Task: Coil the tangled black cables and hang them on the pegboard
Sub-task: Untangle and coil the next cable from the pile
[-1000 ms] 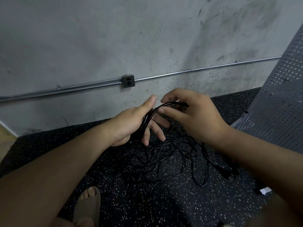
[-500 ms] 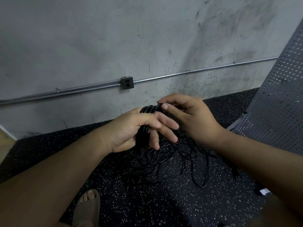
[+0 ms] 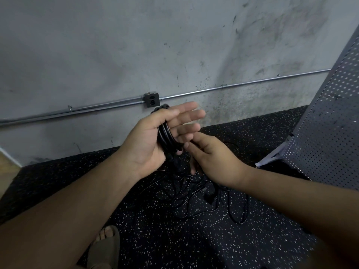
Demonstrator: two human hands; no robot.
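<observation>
Your left grip (image 3: 153,138) lies released, coil (image 3: 164,133) looped round it; right grip (image 3: 211,162) curls beside, hold unclear. The pegboard (image 3: 330,123) crowds the right edge.

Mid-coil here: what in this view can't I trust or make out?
Right hand: its fingertips curl out of the head view behind its own back, so whether it pinches cable is unclear.
Coil: the loop count is hidden, partly behind the left hand.
Tangle: black on a dark floor and partly under the right hand; cable count and plugs are unreadable.
Pegboard: cut off by the right edge; no hooks show.
</observation>
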